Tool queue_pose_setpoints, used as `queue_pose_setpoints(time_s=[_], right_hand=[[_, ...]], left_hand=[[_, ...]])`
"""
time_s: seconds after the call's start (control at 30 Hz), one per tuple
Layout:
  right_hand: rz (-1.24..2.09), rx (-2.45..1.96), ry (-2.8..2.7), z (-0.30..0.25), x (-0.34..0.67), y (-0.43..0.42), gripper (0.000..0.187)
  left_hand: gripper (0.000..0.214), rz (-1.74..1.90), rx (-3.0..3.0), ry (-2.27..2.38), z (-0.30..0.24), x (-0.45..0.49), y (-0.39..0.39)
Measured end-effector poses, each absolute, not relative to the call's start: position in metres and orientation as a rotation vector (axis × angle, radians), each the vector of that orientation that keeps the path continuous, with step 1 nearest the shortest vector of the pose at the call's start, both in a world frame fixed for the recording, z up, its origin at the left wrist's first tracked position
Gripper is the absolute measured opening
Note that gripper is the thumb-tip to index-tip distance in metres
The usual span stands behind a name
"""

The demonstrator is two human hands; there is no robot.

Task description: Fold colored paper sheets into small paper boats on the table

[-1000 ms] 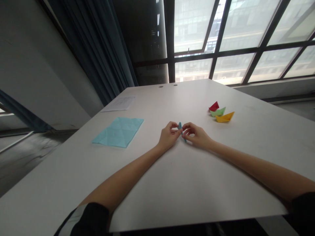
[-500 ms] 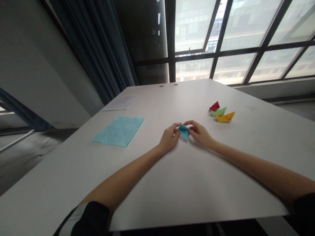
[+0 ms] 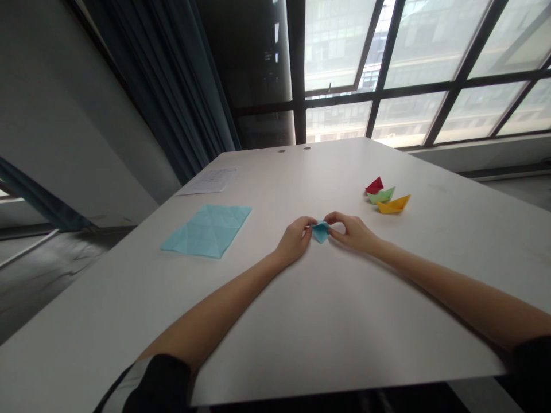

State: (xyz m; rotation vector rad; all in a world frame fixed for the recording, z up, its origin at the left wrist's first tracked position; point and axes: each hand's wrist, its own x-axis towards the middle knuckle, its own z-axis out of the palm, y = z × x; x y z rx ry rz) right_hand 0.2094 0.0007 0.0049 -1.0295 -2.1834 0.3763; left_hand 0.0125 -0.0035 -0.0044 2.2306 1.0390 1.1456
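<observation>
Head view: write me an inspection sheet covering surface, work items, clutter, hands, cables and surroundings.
Surface: white table, dark round spots near far edge.
Work items: small folded blue paper, corner pointing toward the camera.
Clutter: creased blue sheet at left, printed paper beyond; red boat, green boat, yellow boat at right.
Hands: left hand and right hand pinch the paper from either side.
Cables: nothing seen.
Surroundings: blue curtain, windows.

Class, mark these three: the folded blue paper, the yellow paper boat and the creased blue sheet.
Folded blue paper [image 3: 320, 233]: head view, visible middle.
Yellow paper boat [image 3: 393, 206]: head view, hull's side.
Creased blue sheet [image 3: 208, 230]: head view, middle.
</observation>
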Motion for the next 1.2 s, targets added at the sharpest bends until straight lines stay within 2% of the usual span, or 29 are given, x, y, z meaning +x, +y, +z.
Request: queue_pose_setpoints(time_s=[0.1, 0.23, 0.43, 0.73, 1.2], right_hand=[[0.188, -0.999, -2.333, 0.005, 0.213, 0.001, 0.024], [0.110, -0.978, -2.411, 0.003, 0.217, 0.005, 0.027], [0.186, -0.910, -2.473, 0.001, 0.221, 0.010, 0.032], [0.258, -0.875, -2.476, 0.004, 0.224, 0.010, 0.022], [0.327, -0.821, -2.470, 0.005, 0.222, 0.005, 0.022]], left_hand=[[0.024, 1.051, 2.362, 1.057, -0.004, 0.010, -0.003], [0.028, 0.916, 2.457, 1.062, -0.006, 0.008, 0.000], [0.031, 0.818, 2.606, 0.993, -0.011, 0.006, 0.003], [0.016, 0.762, 2.695, 1.053, -0.002, 0.006, -0.007], [0.015, 0.731, 2.701, 1.009, 0.002, 0.007, -0.007]])
